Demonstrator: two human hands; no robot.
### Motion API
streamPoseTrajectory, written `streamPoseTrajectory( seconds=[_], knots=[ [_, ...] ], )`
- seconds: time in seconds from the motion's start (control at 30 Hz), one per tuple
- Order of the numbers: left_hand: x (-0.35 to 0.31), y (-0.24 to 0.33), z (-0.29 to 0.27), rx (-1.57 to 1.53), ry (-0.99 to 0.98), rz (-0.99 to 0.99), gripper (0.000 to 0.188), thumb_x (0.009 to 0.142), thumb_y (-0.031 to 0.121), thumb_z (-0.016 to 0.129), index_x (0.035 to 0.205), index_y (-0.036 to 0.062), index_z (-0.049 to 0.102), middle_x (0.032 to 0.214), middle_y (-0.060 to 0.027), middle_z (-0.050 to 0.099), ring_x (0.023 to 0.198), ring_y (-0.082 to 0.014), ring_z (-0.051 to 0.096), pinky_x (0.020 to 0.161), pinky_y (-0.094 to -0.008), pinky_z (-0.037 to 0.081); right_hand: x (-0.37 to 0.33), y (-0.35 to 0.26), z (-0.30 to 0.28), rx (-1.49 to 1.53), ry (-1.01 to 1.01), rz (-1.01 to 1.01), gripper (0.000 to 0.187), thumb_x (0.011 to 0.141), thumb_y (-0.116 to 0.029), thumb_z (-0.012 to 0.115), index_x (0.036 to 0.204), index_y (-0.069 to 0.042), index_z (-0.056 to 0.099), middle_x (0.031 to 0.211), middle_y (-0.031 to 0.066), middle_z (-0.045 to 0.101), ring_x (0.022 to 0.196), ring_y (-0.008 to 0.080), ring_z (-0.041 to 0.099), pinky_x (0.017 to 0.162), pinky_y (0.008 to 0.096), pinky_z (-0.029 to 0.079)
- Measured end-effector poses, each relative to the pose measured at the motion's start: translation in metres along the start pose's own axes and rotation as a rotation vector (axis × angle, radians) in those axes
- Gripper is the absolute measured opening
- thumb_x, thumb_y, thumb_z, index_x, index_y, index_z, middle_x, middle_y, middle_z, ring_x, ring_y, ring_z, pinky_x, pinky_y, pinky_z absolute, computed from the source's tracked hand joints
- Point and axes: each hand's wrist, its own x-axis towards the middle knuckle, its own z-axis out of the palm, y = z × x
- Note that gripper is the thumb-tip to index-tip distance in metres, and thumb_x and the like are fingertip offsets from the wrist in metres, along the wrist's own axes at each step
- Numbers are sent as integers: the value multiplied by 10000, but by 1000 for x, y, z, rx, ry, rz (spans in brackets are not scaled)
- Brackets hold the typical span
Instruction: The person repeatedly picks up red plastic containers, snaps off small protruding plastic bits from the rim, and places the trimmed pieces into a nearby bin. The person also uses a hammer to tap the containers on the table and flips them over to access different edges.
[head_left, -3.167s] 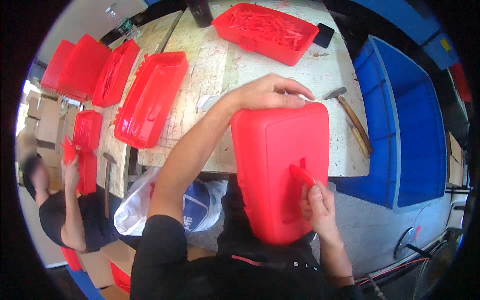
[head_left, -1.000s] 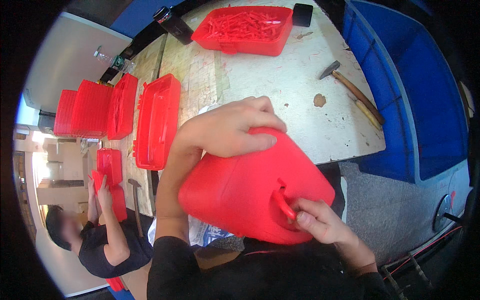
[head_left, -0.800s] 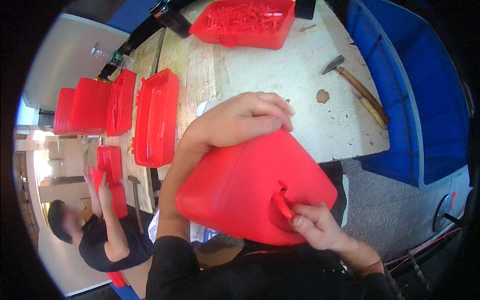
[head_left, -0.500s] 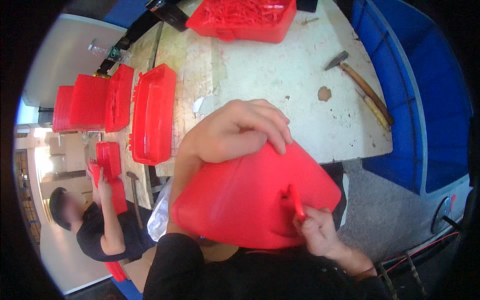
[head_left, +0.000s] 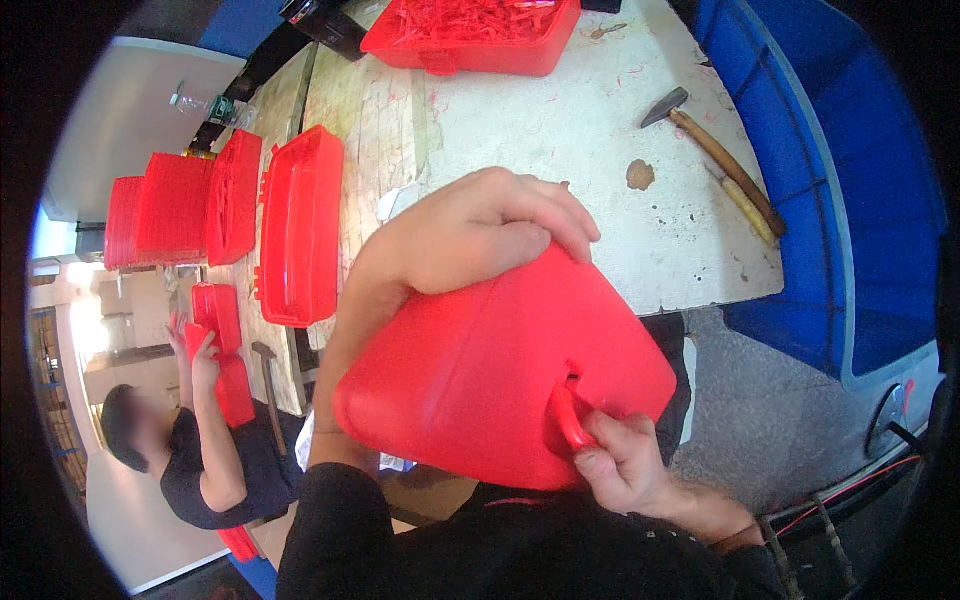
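- red case (head_left: 480, 370): tilted, at the desk's (head_left: 520, 120) near edge
- left of the hands (head_left: 490, 230): curved over the case's desk-side edge
- right (head_left: 625, 462): gripping its red handle (head_left: 567, 415)
- hammer (head_left: 725, 158): on the desk

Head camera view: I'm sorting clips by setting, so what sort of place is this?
Probably a workshop or small factory: there are stacked red plastic pieces, a hammer lying on a worn, marked table, and a co-worker nearby.
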Motion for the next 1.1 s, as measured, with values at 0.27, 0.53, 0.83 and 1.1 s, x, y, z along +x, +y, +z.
streamPoseTrajectory(
  seconds=[0.27, 0.53, 0.83, 1.1],
  knots=[
    [-12, -1, 20, 124, 177, 367, 276, 825, 83, 427, 869, -62, 657, 996, -183, 693, 936, -295, 625, 903, -373, 468, -8, 8, 10, -5, 80, -96, 219, 855, -164, 691, 772, -7, 562, 531, 119, 450, 431, 294, 514, 427, 380, 386],
    [-24, 7, 40, 33, 353, 146, 261, 824, 36, 421, 882, -60, 656, 969, -169, 691, 912, -285, 628, 882, -358, 474, -12, 5, 7, -63, 152, -116, 239, 845, -187, 698, 757, -11, 562, 525, 112, 439, 423, 294, 502, 419, 373, 380],
    [-23, 7, 59, -50, 441, 344, 304, 851, 49, 411, 938, -51, 685, 1014, -172, 688, 975, -268, 621, 912, -365, 464, -19, 1, 4, -76, 170, -128, 232, 831, -177, 685, 740, -13, 549, 524, 124, 452, 434, 320, 520, 421, 382, 392],
    [-28, 6, 55, 20, 409, 273, 322, 860, 84, 416, 951, -42, 697, 1020, -168, 693, 979, -270, 624, 913, -365, 461, -18, -2, 0, -26, 179, -110, 226, 845, -174, 664, 745, -3, 555, 529, 123, 440, 437, 321, 515, 428, 388, 395]
  ],
)
